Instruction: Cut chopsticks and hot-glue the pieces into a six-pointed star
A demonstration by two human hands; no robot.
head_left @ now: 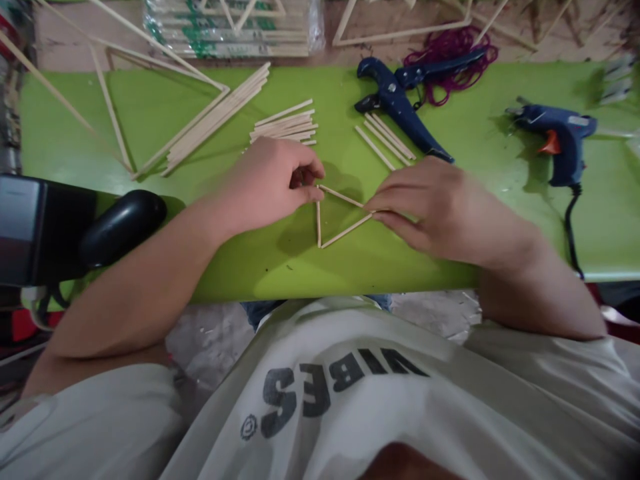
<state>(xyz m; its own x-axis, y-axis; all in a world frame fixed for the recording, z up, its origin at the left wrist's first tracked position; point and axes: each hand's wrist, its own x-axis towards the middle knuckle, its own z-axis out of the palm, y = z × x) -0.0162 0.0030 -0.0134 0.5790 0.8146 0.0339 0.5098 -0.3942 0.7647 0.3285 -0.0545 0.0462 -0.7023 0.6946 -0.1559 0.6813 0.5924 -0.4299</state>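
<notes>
A small triangle of thin wooden sticks point(346, 231) lies between my hands, over the green tabletop. My right hand point(435, 207) pinches its right corner between thumb and fingers, and that corner is partly hidden. At the upper left corner is my left hand point(273, 177), its thumb tip at the joint and its curled fingers a little apart from the thumb. Beyond my left hand lies a pile of short sticks point(287, 125). Several loose short sticks point(383, 141) rest just past my right hand.
A blue cutter point(400, 100) lies by a purple string bundle point(457, 57). On the right is a blue glue gun point(557, 133) with its cord. Long sticks point(220, 120) and a large stick frame point(113, 110) are at left, near a black rounded object point(125, 227).
</notes>
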